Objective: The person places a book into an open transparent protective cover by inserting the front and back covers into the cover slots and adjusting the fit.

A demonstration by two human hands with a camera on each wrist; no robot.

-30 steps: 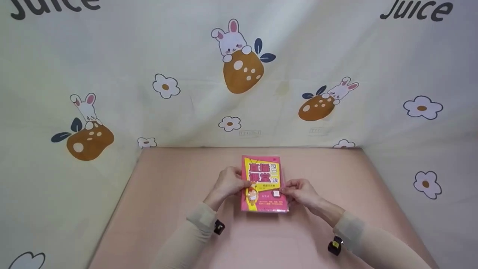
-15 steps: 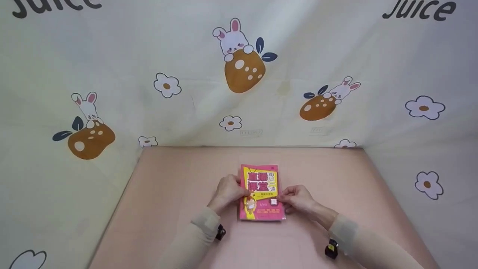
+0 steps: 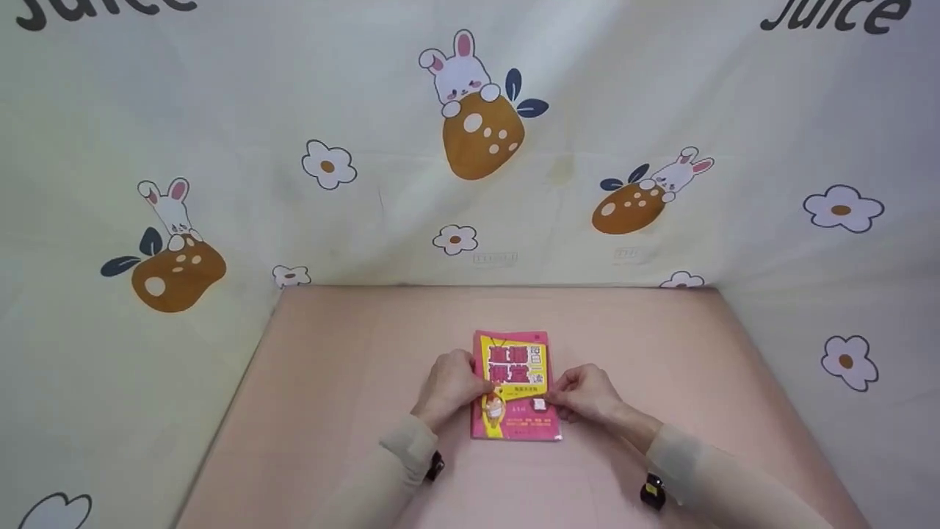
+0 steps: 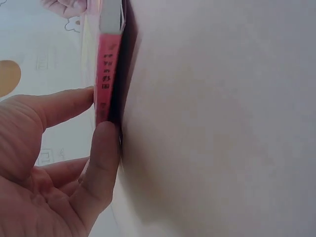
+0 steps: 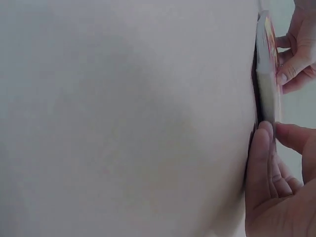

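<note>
A pink and yellow paperback book (image 3: 517, 367) with large Chinese characters faces up, low over the pink tabletop. My left hand (image 3: 449, 387) pinches its left edge, the thumb on the cover. On the opposite side, my right hand (image 3: 589, 394) holds the right edge between thumb and fingers. The left wrist view shows the pink spine (image 4: 106, 74) beside my fingers. Pale page edges (image 5: 267, 89) appear in the right wrist view, with a dark gap underneath; whether the whole book touches the table cannot be told.
The pink tabletop (image 3: 352, 345) surrounds the book. Behind and at both sides rises a pale cloth wall (image 3: 382, 220) printed with rabbits, fruit and flowers. A small black device (image 3: 652, 491) hangs at my right wrist, and another (image 3: 435, 466) at my left.
Both hands have brought the book down and nearer to me, and it now lies lower against the tabletop. Their hold on its two edges stays the same.
</note>
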